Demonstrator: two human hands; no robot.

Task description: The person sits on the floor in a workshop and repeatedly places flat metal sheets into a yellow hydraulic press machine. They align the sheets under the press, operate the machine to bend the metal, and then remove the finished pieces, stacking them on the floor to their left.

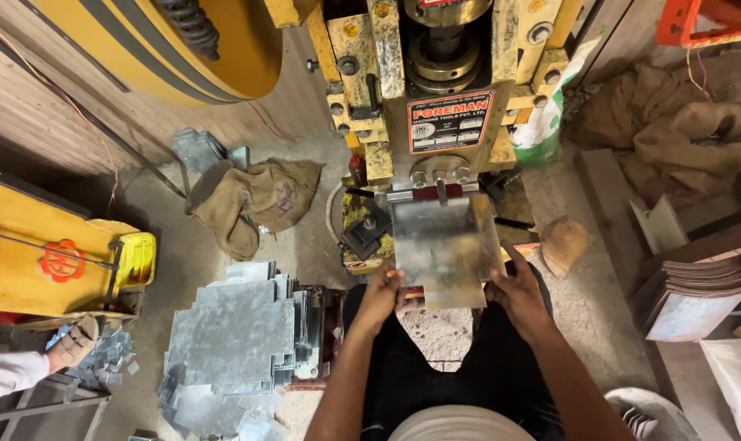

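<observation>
I hold a flat grey metal sheet (445,249) with both hands, in front of the die of a yellow press machine (436,90). My left hand (380,296) grips the sheet's near left edge. My right hand (513,296) grips its near right edge, fingers spread along the side. The sheet's far edge reaches under the press head. I am seated, my dark trousers below the sheet.
A stack of cut metal sheets (235,343) lies on the floor at my left. A burlap sack (256,200) lies further back. Bent sheet parts (697,298) are piled at right. Another person's sandalled foot (75,343) shows at the left edge.
</observation>
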